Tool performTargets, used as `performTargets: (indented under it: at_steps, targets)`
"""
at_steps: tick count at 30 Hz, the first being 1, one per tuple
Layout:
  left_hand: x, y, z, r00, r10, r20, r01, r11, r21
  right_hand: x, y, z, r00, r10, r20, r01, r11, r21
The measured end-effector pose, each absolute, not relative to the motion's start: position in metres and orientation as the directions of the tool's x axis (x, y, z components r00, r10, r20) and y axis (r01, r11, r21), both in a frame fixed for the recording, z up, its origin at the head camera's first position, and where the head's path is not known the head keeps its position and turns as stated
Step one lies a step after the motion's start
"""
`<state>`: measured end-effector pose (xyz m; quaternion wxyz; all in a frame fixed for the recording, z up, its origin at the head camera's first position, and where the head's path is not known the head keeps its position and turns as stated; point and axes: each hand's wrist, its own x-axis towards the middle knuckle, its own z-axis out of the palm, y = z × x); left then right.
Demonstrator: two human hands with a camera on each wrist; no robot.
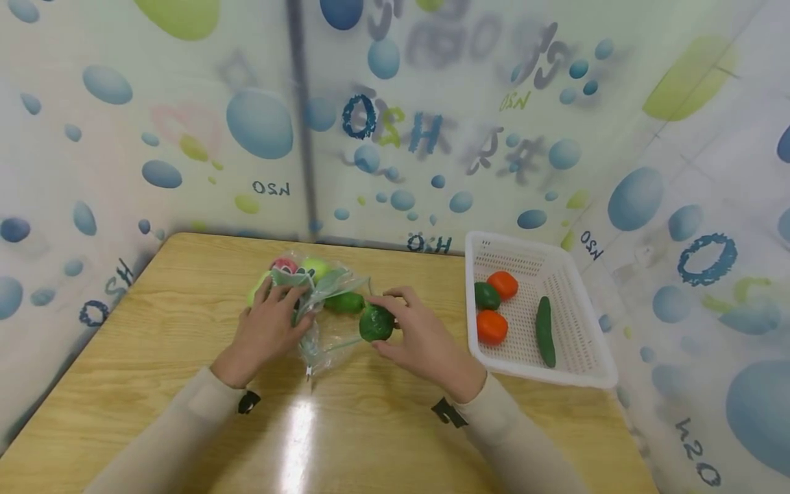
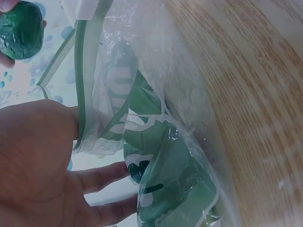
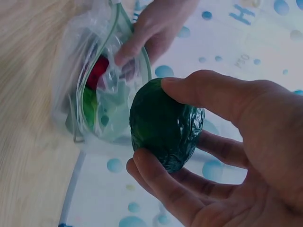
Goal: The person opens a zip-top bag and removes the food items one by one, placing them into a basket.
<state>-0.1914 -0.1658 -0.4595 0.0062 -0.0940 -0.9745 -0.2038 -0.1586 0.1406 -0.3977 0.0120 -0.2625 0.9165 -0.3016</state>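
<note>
A clear plastic zip bag (image 1: 330, 309) with green print lies on the wooden table (image 1: 173, 322), and several fruits show through it: a red one (image 1: 284, 263), a pale green one (image 1: 316, 267) and a green one (image 1: 345, 302). My left hand (image 1: 290, 302) pinches the bag's rim and holds the mouth up. In the left wrist view the bag (image 2: 156, 156) hangs between that hand's thumb and fingers. My right hand (image 1: 391, 324) grips a dark green, bumpy round fruit (image 1: 375, 322) just right of the bag's mouth. The right wrist view shows this fruit (image 3: 158, 116) outside the bag (image 3: 102, 94).
A white perforated basket (image 1: 543, 374) stands at the table's right edge and holds two orange-red tomatoes (image 1: 503, 284), a dark green fruit (image 1: 486, 296) and a cucumber (image 1: 545, 331). Sheeting printed with blue bubbles walls in the table at the back and both sides.
</note>
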Motion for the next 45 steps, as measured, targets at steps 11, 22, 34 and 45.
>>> performTargets:
  at_steps: [11,22,34,45]
  targets:
    - [-0.188,-0.168,-0.458,-0.983,0.180,0.048,0.184,0.896,0.404,-0.156,0.188,-0.393,-0.908,-0.357,0.219,-0.418,0.728,-0.543]
    - [-0.187,-0.169,-0.457,-0.983,0.177,0.054,0.184,0.898,0.401,-0.156,0.239,-0.397,-0.926,-0.251,0.283,-0.365,0.786,-0.499]
    - [-0.186,-0.171,-0.458,-0.983,0.174,0.062,0.184,0.899,0.398,-0.152,0.280,-0.398,-0.953,-0.131,0.272,-0.256,0.827,-0.500]
    - [-0.185,-0.171,-0.459,-0.983,0.173,0.063,0.183,0.898,0.400,-0.153,0.305,-0.401,-0.987,-0.026,0.160,-0.103,0.865,-0.492]
